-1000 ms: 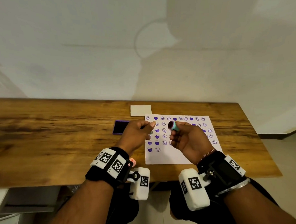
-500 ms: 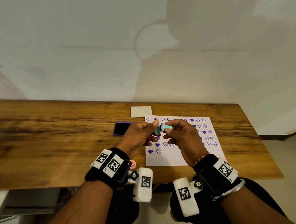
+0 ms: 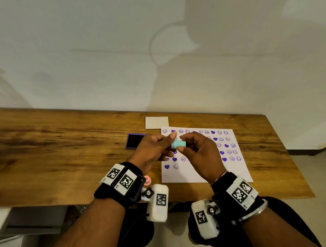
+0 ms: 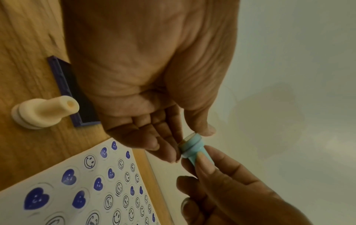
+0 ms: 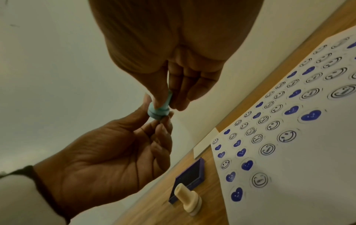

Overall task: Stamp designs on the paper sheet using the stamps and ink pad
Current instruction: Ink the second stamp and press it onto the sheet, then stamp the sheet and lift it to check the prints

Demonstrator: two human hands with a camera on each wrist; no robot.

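Observation:
Both hands hold a small teal stamp (image 3: pixel 178 144) sideways in the air above the left part of the paper sheet (image 3: pixel 202 172). My right hand (image 3: pixel 185 145) pinches its narrow handle (image 4: pixel 198 159) between thumb and fingers. My left hand (image 3: pixel 167 143) pinches the wide base end (image 4: pixel 187 141) between thumb and fingertips; the stamp face is turned toward that palm. The white sheet carries rows of purple hearts and smiley faces. The purple ink pad (image 3: pixel 134 141) lies open on the table, left of the sheet and behind my left hand.
A cream stamp (image 4: pixel 42 112) stands upright on the wooden table (image 3: pixel 58 154) beside the ink pad's near end (image 5: pixel 190 175); in the head view my left wrist mostly hides it. A small white card (image 3: pixel 156 122) lies behind the sheet. The table's right edge is just beyond the sheet.
My right hand has turned the teal stamp from face-up to lying sideways. My left hand has come in from the left and now pinches its base.

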